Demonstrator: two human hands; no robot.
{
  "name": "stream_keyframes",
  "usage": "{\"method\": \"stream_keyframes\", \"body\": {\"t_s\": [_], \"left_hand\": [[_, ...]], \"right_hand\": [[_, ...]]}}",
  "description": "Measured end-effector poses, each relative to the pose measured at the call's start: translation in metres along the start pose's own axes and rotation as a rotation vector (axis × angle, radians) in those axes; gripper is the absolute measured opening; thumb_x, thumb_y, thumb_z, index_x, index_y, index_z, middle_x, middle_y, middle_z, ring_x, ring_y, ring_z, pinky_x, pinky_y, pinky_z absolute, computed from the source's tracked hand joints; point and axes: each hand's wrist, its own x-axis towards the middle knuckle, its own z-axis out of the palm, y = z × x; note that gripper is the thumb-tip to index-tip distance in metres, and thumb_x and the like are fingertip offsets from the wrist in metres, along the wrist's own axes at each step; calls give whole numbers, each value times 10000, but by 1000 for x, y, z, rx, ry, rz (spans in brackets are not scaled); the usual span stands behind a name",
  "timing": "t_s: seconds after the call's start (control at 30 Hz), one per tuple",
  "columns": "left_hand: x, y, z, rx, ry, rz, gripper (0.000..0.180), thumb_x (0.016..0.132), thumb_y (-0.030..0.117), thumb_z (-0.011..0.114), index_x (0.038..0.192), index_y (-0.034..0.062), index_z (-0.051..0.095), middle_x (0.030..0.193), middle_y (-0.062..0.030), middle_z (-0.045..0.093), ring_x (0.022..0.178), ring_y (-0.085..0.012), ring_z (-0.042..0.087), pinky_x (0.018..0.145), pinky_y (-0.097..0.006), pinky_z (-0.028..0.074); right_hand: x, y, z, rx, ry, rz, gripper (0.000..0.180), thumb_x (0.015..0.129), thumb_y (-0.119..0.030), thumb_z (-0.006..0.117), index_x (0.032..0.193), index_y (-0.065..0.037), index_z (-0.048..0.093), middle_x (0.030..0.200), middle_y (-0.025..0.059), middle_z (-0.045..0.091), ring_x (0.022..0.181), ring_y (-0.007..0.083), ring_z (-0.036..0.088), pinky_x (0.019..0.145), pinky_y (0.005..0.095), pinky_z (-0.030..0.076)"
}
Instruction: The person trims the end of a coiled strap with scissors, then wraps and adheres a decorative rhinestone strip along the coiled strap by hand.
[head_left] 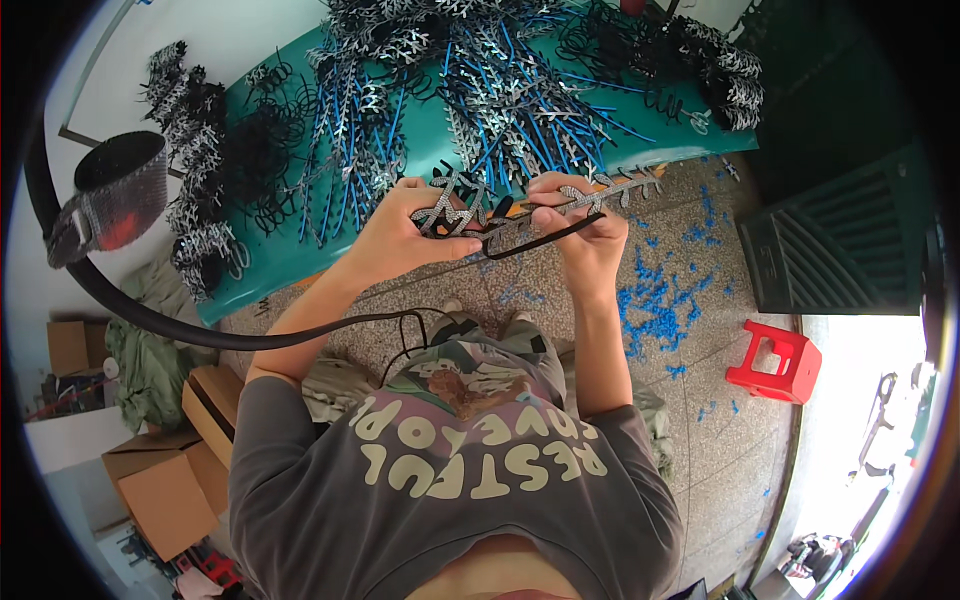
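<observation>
My left hand point(392, 238) is closed around a curled silver-and-black leafy strip point(452, 208), its thumb stretched along the lower side. A short way to the right, my right hand point(588, 238) pinches a leafy silver strip point(632, 188) between thumb and fingers. That strip's leafy end sticks out to the right past the knuckles. A thin black band point(545, 242) loops below and between the hands and runs up to the right one. Whether the two leafy parts are one piece I cannot tell. Both hands are held in front of the table's near edge.
Heaped leafy strips and blue sticks point(500, 110) cover the green table point(275, 275). Black curled bands point(265, 150) lie at its left. Blue scraps point(655, 310) litter the floor near a red stool point(772, 362). Cardboard boxes point(170, 500) stand left; a black arm point(150, 315) curves in there.
</observation>
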Motion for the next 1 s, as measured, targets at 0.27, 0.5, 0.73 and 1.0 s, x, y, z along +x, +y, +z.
{"method": "stream_keyframes", "body": {"t_s": [0.27,0.5,0.73,1.0], "left_hand": [[-7,1,3,147,5,110,262,615,233,767,836,121,681,719,34,614,696,-128,406,754,-282,286],[-10,13,2,184,-6,133,202,574,169,797,693,96,651,780,17,627,818,-146,488,853,-333,289],[-12,-4,-4,262,-26,300,254,621,251,766,803,110,659,826,17,630,864,-128,527,916,-359,259],[5,-2,-19,-5,-224,-284,345,675,325,744,929,104,670,953,-23,639,1039,-137,504,1063,-430,131]], "right_hand": [[-2,11,5,30,160,211,74,724,48,676,718,23,607,884,135,637,803,171,603,702,293,500],[-2,13,7,37,100,456,85,788,-53,652,762,24,627,899,107,645,787,120,596,671,240,491],[-9,9,17,410,18,717,180,848,-113,598,995,-9,601,975,72,622,805,96,582,679,221,473],[-25,39,31,-23,73,242,235,800,5,622,1032,25,590,1091,100,563,941,128,555,785,250,461]]}}
